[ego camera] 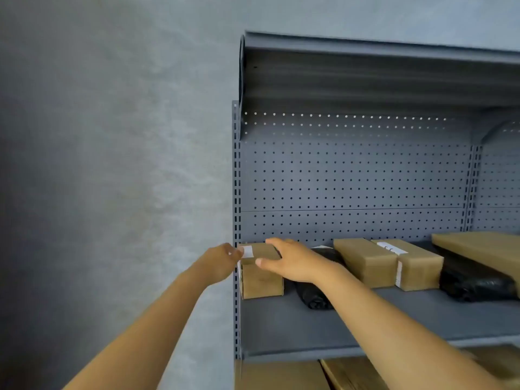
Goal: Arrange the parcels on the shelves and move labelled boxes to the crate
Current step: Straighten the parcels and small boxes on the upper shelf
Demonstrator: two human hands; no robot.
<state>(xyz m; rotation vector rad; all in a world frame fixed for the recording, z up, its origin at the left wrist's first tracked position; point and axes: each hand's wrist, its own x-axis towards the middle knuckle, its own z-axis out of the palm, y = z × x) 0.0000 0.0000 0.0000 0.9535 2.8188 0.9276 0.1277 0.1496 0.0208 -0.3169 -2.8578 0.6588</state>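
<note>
1. Two hands meet on one small cardboard box (261,273) at the shelf's left end: the left hand (221,261) pinches the white label (247,251) at its top-left corner, and the right hand (289,261) lies spread over the top, thumb down the front face. Neither grip has closed round the box, which rests on the shelf (309,325).
2. At 3 o'clock from that box, touching it or nearly so, lies a black wrapped parcel (318,294), partly hidden by the right wrist.
3. Further toward 3 o'clock stand two more boxes side by side, a plain box (365,263) and a second labelled box (416,266), then another black parcel (478,282) under a flat carton (484,249).
4. No crate is in view, so I judge the moving of labelled boxes as hardly begun: at least two labelled ones remain here.
5. More cartons (281,375) show below, at 6 o'clock; their order cannot be judged.
</note>
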